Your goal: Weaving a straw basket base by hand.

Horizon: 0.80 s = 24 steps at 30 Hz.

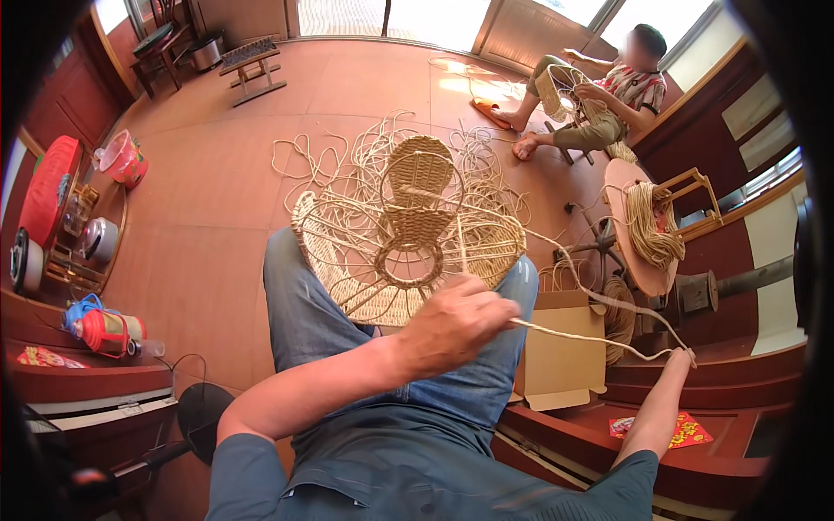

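Across my lap lies a woven basketwork piece (384, 305) of pale twisted cord on a thin rod frame. A small wrapped ring (409, 284) sits at its near side, and an oval woven panel (422, 170) stands behind it inside a bare hoop. My left hand (459, 319), slightly blurred, reaches over the near right side with its fingers closed on a cord (586, 335). That cord runs out to my right hand (681, 357), stretched far to the right and also gripping it. Another length goes from the weave to the right hand.
Loose cord (374, 153) lies heaped on the floor beyond my knees. An open cardboard box (563, 352) stands by my right knee. Farther right, a cord hank (651, 225) hangs on a round board (622, 189). A seated person (632, 84) holds another woven piece (554, 98).
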Each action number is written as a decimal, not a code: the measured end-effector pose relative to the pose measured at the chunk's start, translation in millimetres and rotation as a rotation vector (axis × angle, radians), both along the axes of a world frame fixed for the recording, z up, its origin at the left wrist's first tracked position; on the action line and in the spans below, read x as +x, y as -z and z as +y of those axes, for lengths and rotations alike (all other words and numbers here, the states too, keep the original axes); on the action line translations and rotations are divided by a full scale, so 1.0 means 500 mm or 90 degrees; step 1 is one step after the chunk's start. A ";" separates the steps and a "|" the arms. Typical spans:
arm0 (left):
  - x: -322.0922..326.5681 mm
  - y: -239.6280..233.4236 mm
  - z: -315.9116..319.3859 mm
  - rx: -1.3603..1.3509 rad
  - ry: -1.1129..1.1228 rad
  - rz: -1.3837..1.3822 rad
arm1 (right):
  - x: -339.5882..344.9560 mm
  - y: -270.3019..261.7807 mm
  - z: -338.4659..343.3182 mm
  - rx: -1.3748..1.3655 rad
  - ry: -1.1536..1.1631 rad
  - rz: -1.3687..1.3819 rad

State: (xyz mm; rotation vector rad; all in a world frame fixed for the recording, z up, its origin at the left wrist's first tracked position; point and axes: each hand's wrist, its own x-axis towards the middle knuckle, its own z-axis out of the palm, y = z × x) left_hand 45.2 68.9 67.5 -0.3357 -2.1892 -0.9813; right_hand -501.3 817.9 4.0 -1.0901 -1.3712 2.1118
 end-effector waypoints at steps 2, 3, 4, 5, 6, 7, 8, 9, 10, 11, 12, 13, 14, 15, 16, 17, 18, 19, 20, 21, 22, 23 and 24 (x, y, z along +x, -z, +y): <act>-0.041 -0.030 0.011 0.068 0.026 0.028 | 0.019 -0.103 0.009 0.003 -0.021 0.037; -0.095 -0.063 0.032 0.033 0.006 -0.021 | 0.039 0.074 -0.148 0.044 -0.139 -0.064; -0.142 -0.088 0.043 0.150 0.032 -0.030 | 0.080 0.135 -0.244 0.104 -0.099 -0.062; -0.184 -0.103 0.034 0.267 0.042 -0.043 | 0.130 0.196 -0.375 0.114 -0.114 -0.119; -0.197 -0.142 0.002 0.374 0.095 0.092 | 0.133 0.067 -0.209 0.131 -0.328 -0.058; -0.187 -0.162 -0.049 0.437 0.108 0.069 | 0.136 0.074 -0.254 0.103 -0.513 -0.049; -0.164 -0.177 -0.097 0.414 0.045 0.019 | 0.156 0.129 -0.372 0.143 -0.433 -0.128; -0.136 -0.168 -0.139 0.508 -0.025 -0.064 | 0.191 0.154 -0.473 0.195 -0.469 -0.153; -0.106 -0.164 -0.181 0.651 -0.017 -0.089 | 0.235 0.147 -0.548 0.293 -0.501 -0.166; -0.085 -0.145 -0.225 0.744 -0.047 -0.131 | 0.274 0.121 -0.603 0.398 -0.527 -0.172; -0.060 -0.102 -0.257 0.800 -0.054 -0.132 | 0.307 0.092 -0.653 0.436 -0.532 -0.150; -0.043 -0.056 -0.277 0.858 -0.057 -0.133 | 0.324 0.069 -0.676 0.477 -0.534 -0.128; -0.035 -0.025 -0.280 0.918 -0.031 -0.128 | 0.318 0.059 -0.663 0.442 -0.569 -0.102; -0.029 -0.002 -0.276 0.977 -0.006 -0.121 | 0.315 0.069 -0.667 0.518 -0.519 0.010; -0.024 0.017 -0.273 0.992 0.014 -0.101 | 0.308 0.082 -0.672 0.591 -0.467 0.122; -0.009 0.020 -0.275 0.984 -0.009 -0.101 | 0.371 0.059 -0.783 0.717 -0.430 0.216; 0.004 0.021 -0.277 0.942 -0.004 -0.077 | 0.451 0.003 -0.883 0.716 -0.475 0.251; 0.008 0.019 -0.275 0.901 0.011 -0.058 | 0.528 -0.051 -0.956 0.721 -0.510 0.282; 0.002 0.017 -0.274 0.888 0.034 -0.068 | 0.595 -0.082 -1.013 0.722 -0.572 0.390; -0.007 0.011 -0.272 0.868 0.029 -0.075 | 0.650 -0.102 -1.063 0.719 -0.632 0.498; -0.013 0.002 -0.272 0.844 0.022 -0.082 | 0.690 -0.117 -1.114 0.785 -0.647 0.604; -0.017 -0.004 -0.277 0.835 0.023 -0.083 | 0.721 -0.127 -1.160 0.855 -0.653 0.711; -0.020 -0.009 -0.282 0.829 0.026 -0.087 | 0.750 -0.123 -1.201 0.807 -0.699 0.729</act>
